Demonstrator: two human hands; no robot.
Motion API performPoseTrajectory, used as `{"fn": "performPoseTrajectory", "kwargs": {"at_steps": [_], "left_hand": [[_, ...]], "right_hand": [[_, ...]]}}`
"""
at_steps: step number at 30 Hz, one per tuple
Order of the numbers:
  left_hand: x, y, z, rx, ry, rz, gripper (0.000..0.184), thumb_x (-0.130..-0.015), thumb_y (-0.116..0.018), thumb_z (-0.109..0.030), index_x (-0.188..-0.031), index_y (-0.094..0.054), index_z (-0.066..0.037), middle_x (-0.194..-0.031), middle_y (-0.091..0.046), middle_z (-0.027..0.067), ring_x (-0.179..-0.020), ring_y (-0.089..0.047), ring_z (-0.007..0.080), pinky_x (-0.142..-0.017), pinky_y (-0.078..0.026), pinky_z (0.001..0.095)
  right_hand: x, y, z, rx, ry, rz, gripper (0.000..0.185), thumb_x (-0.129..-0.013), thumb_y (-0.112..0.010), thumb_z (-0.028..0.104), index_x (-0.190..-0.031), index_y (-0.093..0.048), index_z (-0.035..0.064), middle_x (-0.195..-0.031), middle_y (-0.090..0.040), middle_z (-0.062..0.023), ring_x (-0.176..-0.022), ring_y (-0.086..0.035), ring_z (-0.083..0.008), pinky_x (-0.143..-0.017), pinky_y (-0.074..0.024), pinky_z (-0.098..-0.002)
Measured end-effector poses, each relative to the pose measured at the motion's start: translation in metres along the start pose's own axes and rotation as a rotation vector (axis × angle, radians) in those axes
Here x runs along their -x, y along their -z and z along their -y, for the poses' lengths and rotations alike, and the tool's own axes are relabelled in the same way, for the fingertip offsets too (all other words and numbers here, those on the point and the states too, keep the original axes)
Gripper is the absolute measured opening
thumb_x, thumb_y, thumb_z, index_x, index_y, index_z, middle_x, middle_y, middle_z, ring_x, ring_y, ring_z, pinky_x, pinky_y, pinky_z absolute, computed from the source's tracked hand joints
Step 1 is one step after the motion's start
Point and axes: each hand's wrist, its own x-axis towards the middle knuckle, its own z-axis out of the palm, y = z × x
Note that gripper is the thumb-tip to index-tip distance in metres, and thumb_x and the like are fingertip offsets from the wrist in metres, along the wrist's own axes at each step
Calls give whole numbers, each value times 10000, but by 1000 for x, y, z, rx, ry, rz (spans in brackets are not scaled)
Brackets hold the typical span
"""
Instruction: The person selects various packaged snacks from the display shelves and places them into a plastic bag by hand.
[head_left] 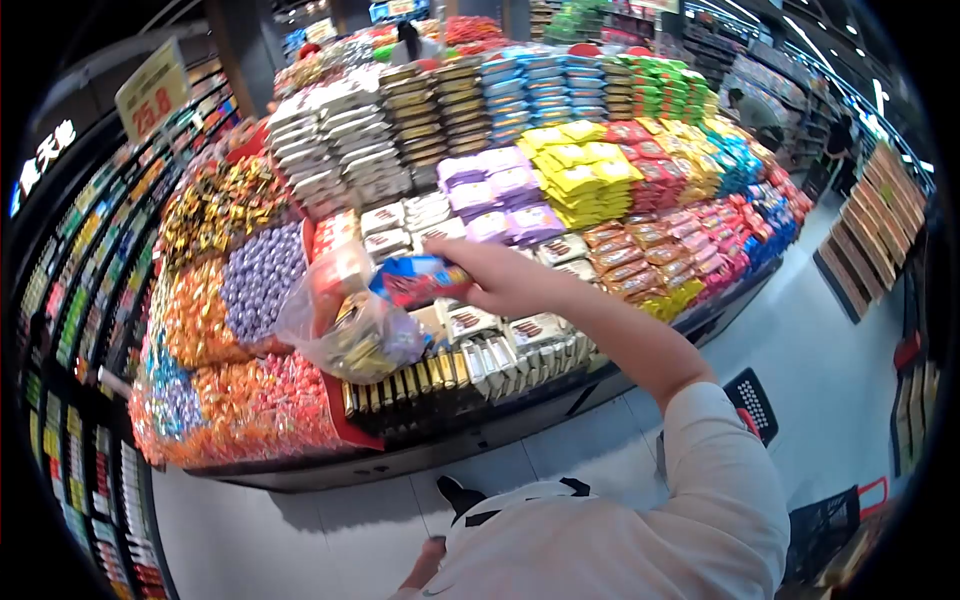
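My right hand reaches out over the sweets display, closed around a blue-and-red snack packet. The packet is at the side of a clear plastic bag with several wrapped sweets inside. Whether the packet is inside the bag's mouth or in front of it, I cannot tell. What supports the bag is also unclear. Low in the view, beside my white shirt, part of my left hand or forearm shows; its fingers cannot be made out. Beneath my right hand lie white packs with brown pictures.
Purple packs, yellow packs and purple-wrapped sweets fill the display. A price sign stands at the left. Shelves line that side. A black basket is at lower right. People are in the background.
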Motion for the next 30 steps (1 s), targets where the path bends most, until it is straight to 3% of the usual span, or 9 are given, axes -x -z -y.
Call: {"fn": "performPoseTrajectory", "kwargs": {"at_steps": [3, 8, 11, 12, 14, 16, 22, 26, 30], "left_hand": [[18, 6, -13, 287, 124, -12, 269, -864, -591, -239, -1038, -732, -91, -1052, -725, 170, -963, -690, 304, -831, -548, 422], [8, 38, -3, 221, 14, -44, 331, -895, -562, -283, -1125, -722, -108, -1155, -704, 168, -1102, -650, 328, -939, -518, 436], [-19, 67, 15, -59, -297, -221, 369, -914, -544, -310, -1178, -717, -118, -1216, -691, 166, -1185, -626, 343, -1004, -499, 444], [-35, 79, 21, -362, -595, -575, 381, -921, -539, -319, -1195, -715, -121, -1237, -686, 166, -1213, -618, 348, -1025, -493, 447], [-102, 154, 18, 185, 111, 405, 440, -924, -563, -352, -1286, -676, -130, -1297, -663, 168, -1239, -605, 349, -1058, -470, 461], [-116, 271, -64, 48, 48, 329, 499, -942, -569, -375, -1365, -618, -113, -1333, -650, 162, -1248, -601, 344, -1074, -458, 461], [-206, 371, -143, 138, -294, 273, 581, -962, -594, -391, -1411, -545, -26, -1219, -709, 160, -1139, -668, 318, -1006, -501, 404], [-196, 386, -176, 365, -325, 124, 544, -952, -642, -310, -1404, -551, -20, -1133, -732, 158, -1044, -706, 263, -941, -532, 358], [-192, 412, -203, 221, -452, 242, 548, -958, -632, -320, -1410, -545, -22, -1168, -721, 176, -1093, -691, 285, -964, -526, 376]], "right_hand": [[100, 12, 5, -356, -324, 111, 506, -942, -699, 149, -1385, -470, 64, -1233, -607, -146, -1123, -615, -259, -886, -512, -366], [271, -36, -20, -750, -526, -379, 414, -995, -639, 123, -1375, -494, 43, -1117, -647, -69, -1024, -656, -197, -939, -532, -335], [345, -68, 5, -919, -742, -662, 369, -999, -628, 111, -1341, -520, 26, -1137, -650, -84, -1015, -670, -186, -925, -549, -340], [362, -77, 15, -923, -844, -875, 347, -997, -631, 116, -1317, -536, 20, -1136, -656, -91, -1003, -679, -185, -907, -559, -348], [392, -103, 29, -808, -936, -1111, 306, -995, -633, 124, -1274, -558, 23, -1126, -669, -92, -971, -698, -209, -872, -570, -348], [421, -122, 49, -753, -998, -1205, 311, -992, -638, 134, -1275, -559, 32, -1113, -673, -89, -955, -703, -207, -849, -574, -346], [489, -146, 120, -506, -1208, -1519, 348, -981, -644, 182, -1297, -550, 73, -1096, -682, -76, -903, -705, -184, -775, -565, -319], [505, -152, 142, -288, -1201, -2015, 329, -979, -640, 203, -1275, -553, 88, -1061, -677, -58, -859, -689, -166, -730, -547, -304], [495, -158, 159, -218, -1219, -2067, 306, -981, -636, 181, -1261, -553, 90, -1049, -670, -50, -853, -684, -161, -721, -540, -305]]}}
